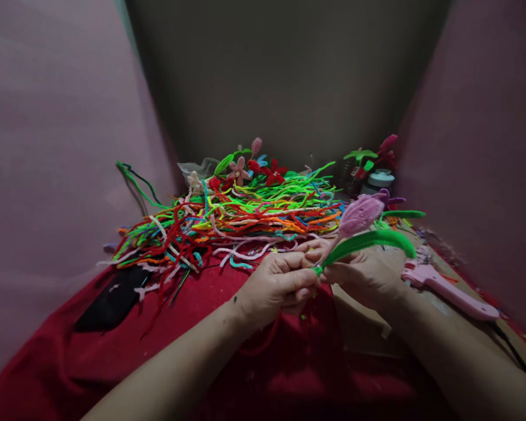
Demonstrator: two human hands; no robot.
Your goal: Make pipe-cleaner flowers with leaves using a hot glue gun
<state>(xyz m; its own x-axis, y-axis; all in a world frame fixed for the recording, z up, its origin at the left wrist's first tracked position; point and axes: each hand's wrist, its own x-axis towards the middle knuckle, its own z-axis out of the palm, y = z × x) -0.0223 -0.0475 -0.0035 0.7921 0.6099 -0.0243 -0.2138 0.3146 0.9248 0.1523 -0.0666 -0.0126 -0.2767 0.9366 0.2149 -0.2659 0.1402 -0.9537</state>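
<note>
A pipe-cleaner flower [360, 215] with a pink bud is held up between my two hands. Its long green leaf [372, 238] arches to the right, over my right hand. My left hand [284, 283] pinches the green base of the stem between thumb and fingers. Close against it, my right hand [359, 272] has its fingers closed at the same joint, partly hidden behind the leaf. The lower end of the stem is covered by my fingers.
Behind my hands lies a heap of coloured pipe cleaners [254, 204] with finished flowers [275, 172] on top. A pink glue gun [451, 289] rests on cardboard at right. A lidded jar [379, 180] stands behind; a black phone-like slab [111, 301] lies left on red cloth [193, 345].
</note>
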